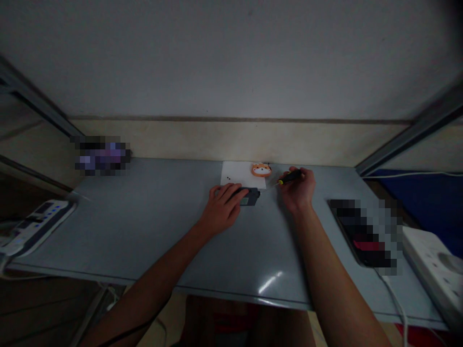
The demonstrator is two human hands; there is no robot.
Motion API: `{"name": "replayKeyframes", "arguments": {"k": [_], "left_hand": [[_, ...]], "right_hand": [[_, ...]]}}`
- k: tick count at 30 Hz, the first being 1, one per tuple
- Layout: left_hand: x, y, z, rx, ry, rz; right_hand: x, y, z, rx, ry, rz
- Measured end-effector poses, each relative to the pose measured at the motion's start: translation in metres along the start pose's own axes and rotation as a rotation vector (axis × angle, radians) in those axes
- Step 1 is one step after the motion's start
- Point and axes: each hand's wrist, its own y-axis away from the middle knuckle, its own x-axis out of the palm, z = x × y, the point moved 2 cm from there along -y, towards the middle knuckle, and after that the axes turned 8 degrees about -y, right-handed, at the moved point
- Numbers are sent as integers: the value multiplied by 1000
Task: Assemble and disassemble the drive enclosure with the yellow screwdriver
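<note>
My left hand (224, 205) rests over a dark grey box-like device (253, 196), its fingers wrapped across the top and left part. A small greenish label shows on the device's near side. In my right hand (299, 190) is a black and yellow screwdriver (290, 177), its thin shaft pointing left toward the device's right end. Whether the tip touches the device is too small to tell. Behind the device lies a white sheet (237, 172) with several tiny dark bits on it. An orange and white animal-face item (261, 169) sits at the sheet's right side.
The grey table (152, 217) meets a wall behind. At the left edge is a white power strip (43, 226); a blurred purple item (103, 156) stands at the back left. A dark phone-like object (361, 233) with a cable and a white socket box (434, 258) lie at the right.
</note>
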Motion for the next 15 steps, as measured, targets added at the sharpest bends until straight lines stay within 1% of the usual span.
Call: {"name": "replayKeyframes", "arguments": {"k": [2, 3, 4, 5, 6, 8, 10, 12, 14, 15], "left_hand": [[-4, 0, 6, -17, 23, -14], [-8, -1, 15, -39, 27, -30], [-15, -1, 26, -63, 20, -45], [-25, 0, 42, -104, -9, -92], [-38, 2, 62, -177, -57, -151], [-70, 11, 111, -381, -191, -252], [-104, 27, 163, -544, -339, -208], [-135, 48, 210, -647, -459, -121], [-157, 69, 248, -660, -510, -79], [-164, 79, 264, -641, -508, -50]], "right_hand": [[-1, -1, 0, -9, -10, -2], [-1, -2, 0, -14, -16, -11], [-2, -2, 0, -16, -20, -20], [-3, -3, 1, -14, -22, -29], [-4, -3, 1, -12, -24, -37], [-5, -4, 3, -11, -30, -40], [-6, -4, 4, -9, -35, -43], [-6, -4, 5, 0, -36, -42], [-5, -3, 5, 15, -38, -23], [-4, -2, 5, 20, -40, -10]]}}
